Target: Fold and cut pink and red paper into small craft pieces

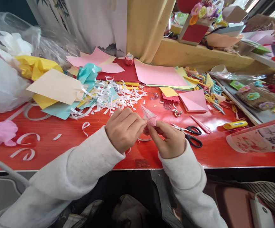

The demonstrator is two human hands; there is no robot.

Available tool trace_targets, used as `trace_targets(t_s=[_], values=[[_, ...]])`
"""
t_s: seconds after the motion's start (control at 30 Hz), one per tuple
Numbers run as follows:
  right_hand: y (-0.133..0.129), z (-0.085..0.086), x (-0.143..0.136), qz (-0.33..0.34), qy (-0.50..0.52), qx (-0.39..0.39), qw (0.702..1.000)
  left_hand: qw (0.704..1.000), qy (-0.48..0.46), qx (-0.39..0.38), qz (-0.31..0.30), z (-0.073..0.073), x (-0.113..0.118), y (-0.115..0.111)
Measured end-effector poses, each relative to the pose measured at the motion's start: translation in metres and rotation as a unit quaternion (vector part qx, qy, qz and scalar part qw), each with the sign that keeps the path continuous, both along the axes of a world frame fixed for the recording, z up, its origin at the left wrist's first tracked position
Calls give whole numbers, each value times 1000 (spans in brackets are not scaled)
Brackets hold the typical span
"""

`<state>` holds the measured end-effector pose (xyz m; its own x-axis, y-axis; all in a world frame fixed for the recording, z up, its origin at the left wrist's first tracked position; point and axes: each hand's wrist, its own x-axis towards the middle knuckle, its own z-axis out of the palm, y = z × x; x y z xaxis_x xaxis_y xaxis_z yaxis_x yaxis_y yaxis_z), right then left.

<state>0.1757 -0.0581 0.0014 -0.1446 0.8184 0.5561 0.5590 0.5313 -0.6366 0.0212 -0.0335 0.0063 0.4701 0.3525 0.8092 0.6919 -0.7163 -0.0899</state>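
Note:
A small folded piece of pink paper with pointed corners is held up between my two hands, above the red table. My left hand pinches its left side, fingers curled, back of the hand toward me. On the lower right, my right hand grips the paper between thumb and fingers. The fingertips partly cover its lower edge. Black-handled scissors lie on the table just right of my right hand, their blades partly hidden behind it.
Curled white paper strips heap behind my hands. A stack of pink square sheets, a yellow tube and a printed cup lie to the right. Coloured sheets and a crumpled pink paper are on the left.

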Motion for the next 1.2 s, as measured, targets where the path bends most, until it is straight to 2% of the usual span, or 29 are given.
trace_targets(t_s=[0.23, 0.43, 0.7, 0.87, 0.97, 1.07, 1.17, 1.2], values=[[0, -1, 0, 4, 0, 23, 1000, 999, -25, -31, -13, 1, 0, 1], [3, -4, 2, 22, 13, 55, 998, 1000, -20, -21, -11, 2, 0, 0], [3, -6, 3, 43, 46, 32, 998, 993, -55, -98, -42, 2, -1, 2], [3, -5, 3, 33, 29, 32, 999, 995, -46, -79, -38, 1, 1, 1], [2, -3, 3, 37, 50, -10, 998, 996, -49, -73, -19, 3, 2, 1], [1, 1, 5, 47, 166, -119, 978, 996, -60, -65, 23, 6, -12, 10], [1, 5, 7, 51, 300, -214, 928, 991, -64, -6, 121, 5, -45, 28], [2, 6, 7, 54, 326, -233, 914, 980, -77, -3, 184, 4, -57, 34]])
